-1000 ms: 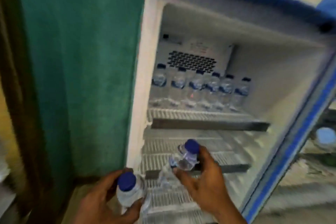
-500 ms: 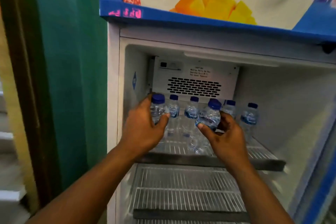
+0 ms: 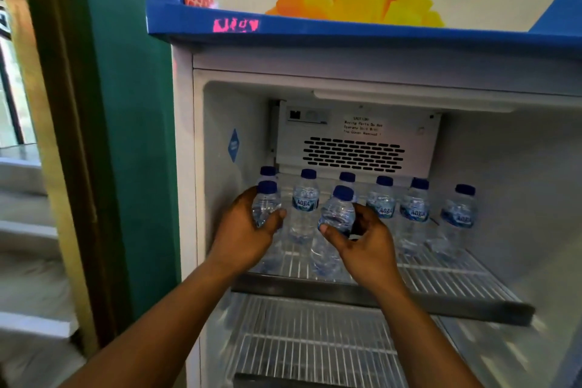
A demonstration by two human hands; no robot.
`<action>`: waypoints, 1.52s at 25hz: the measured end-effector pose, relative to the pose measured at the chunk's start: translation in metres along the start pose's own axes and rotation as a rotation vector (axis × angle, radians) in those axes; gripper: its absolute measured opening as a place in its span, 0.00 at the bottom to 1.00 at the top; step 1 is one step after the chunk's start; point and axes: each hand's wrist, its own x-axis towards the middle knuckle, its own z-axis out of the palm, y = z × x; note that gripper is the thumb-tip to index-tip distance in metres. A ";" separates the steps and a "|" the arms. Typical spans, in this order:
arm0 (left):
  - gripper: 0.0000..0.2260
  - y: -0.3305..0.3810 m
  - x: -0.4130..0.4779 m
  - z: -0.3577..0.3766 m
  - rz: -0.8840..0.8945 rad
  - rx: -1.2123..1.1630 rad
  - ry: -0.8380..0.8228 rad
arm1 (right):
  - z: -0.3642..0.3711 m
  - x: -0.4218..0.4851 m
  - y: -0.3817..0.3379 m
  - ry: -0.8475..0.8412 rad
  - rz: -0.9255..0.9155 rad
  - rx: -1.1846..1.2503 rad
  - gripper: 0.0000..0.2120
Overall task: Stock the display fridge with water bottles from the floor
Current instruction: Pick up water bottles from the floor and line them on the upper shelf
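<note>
Head view: since half a second ago both hands sit a touch lower, their bottles down near the top wire shelf [image 3: 441, 280] of the display fridge [image 3: 220, 123]. The left hand [image 3: 242, 236] has its grip wrapped round the left bottle [image 3: 267, 206]; the right hand [image 3: 365, 246] pinches the right bottle [image 3: 337, 214]. Just behind stands a back row [image 3: 415, 211] of blue-capped, clear, blue-labelled bottles, crowding the space. The lower shelf [image 3: 315, 346] is bare.

Top shelf [image 3: 456, 287]: rear row of six bottles [image 3: 415, 214] blocks back wall. Front strip right of centre open, wire bare. Left front taken by left hand [image 3: 242, 230] and right hand [image 3: 362, 242], each gripping bottle. Lower shelf [image 3: 315, 343] unobstructed. Vent panel [image 3: 354, 154] overhead leaves clearance above caps.
</note>
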 end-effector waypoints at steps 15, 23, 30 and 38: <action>0.23 -0.035 -0.030 0.005 -0.142 0.135 -0.059 | 0.018 -0.003 0.009 -0.017 0.059 0.024 0.27; 0.25 -0.037 -0.032 0.008 -0.105 0.135 -0.021 | 0.013 -0.004 0.013 -0.135 0.096 -0.095 0.38; 0.30 -0.035 -0.037 0.015 -0.084 0.204 0.075 | 0.014 -0.006 0.017 -0.116 0.059 -0.102 0.38; 0.26 -0.037 -0.041 0.015 -0.094 0.227 0.030 | 0.015 -0.013 0.005 -0.078 0.000 -0.125 0.35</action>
